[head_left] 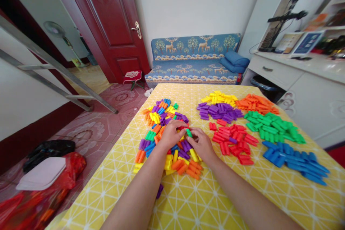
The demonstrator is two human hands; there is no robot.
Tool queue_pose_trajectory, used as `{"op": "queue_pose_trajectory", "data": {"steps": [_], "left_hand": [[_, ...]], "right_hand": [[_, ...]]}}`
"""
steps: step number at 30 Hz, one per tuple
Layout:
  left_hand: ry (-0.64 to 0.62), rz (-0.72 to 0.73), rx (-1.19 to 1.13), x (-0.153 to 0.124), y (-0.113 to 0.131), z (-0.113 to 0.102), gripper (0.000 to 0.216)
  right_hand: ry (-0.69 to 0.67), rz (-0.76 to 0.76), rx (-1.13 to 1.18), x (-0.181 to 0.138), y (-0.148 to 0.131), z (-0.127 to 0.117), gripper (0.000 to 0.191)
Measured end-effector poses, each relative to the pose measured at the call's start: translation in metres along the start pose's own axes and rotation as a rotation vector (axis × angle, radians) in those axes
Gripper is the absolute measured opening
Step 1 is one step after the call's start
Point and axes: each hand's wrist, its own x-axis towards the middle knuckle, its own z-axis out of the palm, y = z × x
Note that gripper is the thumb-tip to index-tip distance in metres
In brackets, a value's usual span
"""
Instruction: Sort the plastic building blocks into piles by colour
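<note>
Two hands over one mixed heap (159,116) on the yellow worktop (215,201). Right hand (202,144): grip narrow, pinching one green piece (189,133) above the heap. Left hand (170,134): fingers curled beside it, grip unclear. Six sorted piles right: yellow (219,97), purple (219,111), orange (256,104), green (272,126), red (234,142), blue (293,161).

Mixed pile (159,118) left on table (188,201); sorted piles (269,127) right; sofa (194,61) behind.
</note>
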Motion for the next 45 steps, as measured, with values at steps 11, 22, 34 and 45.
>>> {"op": "queue_pose_trajectory", "data": {"steps": [11,22,34,45], "left_hand": [[-0.004,-0.008,-0.053,0.001,0.003,-0.002,0.017],[-0.003,-0.023,-0.027,0.001,0.0,-0.001,0.016],[-0.016,-0.008,-0.04,0.001,-0.004,0.0,0.017],[-0.008,-0.026,-0.036,0.002,0.003,-0.003,0.015]], "right_hand": [[0.043,-0.032,0.017,-0.001,-0.009,-0.005,0.016],[0.236,-0.135,-0.215,0.007,-0.018,-0.076,0.022],[0.407,0.074,-1.023,0.028,0.078,-0.276,0.037],[0.402,0.133,-1.008,0.027,0.111,-0.307,0.034]]}}
